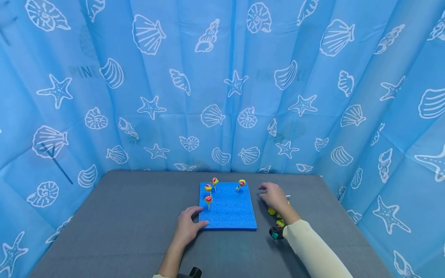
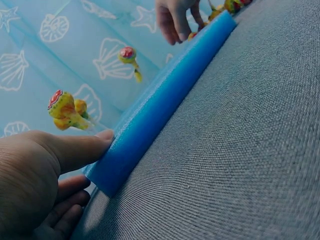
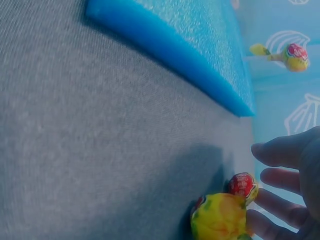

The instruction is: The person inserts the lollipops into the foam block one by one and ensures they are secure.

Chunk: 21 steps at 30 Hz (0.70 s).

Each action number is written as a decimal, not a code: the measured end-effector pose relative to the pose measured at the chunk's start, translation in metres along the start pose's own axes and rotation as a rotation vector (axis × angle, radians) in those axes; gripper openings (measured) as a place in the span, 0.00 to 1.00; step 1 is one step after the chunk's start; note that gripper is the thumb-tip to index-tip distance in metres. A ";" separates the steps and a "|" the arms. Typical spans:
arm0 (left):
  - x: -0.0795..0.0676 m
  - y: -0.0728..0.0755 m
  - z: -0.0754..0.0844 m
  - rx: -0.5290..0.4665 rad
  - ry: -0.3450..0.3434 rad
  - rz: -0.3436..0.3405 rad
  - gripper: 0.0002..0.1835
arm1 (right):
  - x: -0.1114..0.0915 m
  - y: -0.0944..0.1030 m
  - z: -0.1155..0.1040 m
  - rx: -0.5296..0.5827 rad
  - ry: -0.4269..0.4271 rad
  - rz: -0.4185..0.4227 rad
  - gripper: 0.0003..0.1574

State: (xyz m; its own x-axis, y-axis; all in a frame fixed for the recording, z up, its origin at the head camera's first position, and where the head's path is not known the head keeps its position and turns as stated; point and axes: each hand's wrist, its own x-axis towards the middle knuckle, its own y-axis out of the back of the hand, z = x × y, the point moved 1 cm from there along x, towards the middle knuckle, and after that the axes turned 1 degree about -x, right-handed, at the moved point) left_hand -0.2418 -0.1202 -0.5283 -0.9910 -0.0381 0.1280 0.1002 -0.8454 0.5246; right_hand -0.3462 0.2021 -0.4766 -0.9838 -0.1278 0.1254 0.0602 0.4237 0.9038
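Note:
A blue foam board [image 1: 229, 216] lies on the table, dotted with small holes. Several yellow-and-red wrapped lollipops stand in it: one lollipop [image 1: 208, 199] and others along the left side, plus another lollipop [image 1: 242, 183] at the back right. My left hand [image 1: 187, 227] holds the board's front left corner, thumb on top and fingers against the side. To the right of the board, my right hand [image 1: 274, 197] hovers with fingers apart and nothing visible between them. Loose lollipops lie beneath and beside it, including a red-topped lollipop [image 3: 243, 185] close to its fingertips; contact cannot be told.
Grey fabric covers the table [image 1: 139, 208]. A blue curtain [image 1: 194, 96] with white shell prints hangs behind and at both sides. The right forearm partly hides the loose lollipops [image 1: 280, 223] on the right. A dark wrist device [image 1: 276, 233] sits on the right wrist.

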 end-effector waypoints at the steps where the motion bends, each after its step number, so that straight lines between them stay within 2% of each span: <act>1: 0.000 0.000 0.000 -0.002 0.000 0.000 0.25 | -0.001 0.001 0.001 -0.003 -0.001 0.000 0.13; 11: -0.001 0.000 0.000 -0.001 -0.002 -0.004 0.24 | -0.003 0.000 0.011 0.021 0.024 -0.018 0.13; 21: 0.001 0.000 -0.001 0.004 -0.008 -0.008 0.25 | -0.008 -0.005 0.022 -0.045 0.132 -0.023 0.17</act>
State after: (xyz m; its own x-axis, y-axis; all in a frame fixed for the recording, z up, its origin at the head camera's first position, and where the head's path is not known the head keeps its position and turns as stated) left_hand -0.2426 -0.1202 -0.5288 -0.9910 -0.0272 0.1307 0.0929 -0.8436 0.5288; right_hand -0.3419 0.2209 -0.4910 -0.9544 -0.2552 0.1547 0.0483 0.3794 0.9240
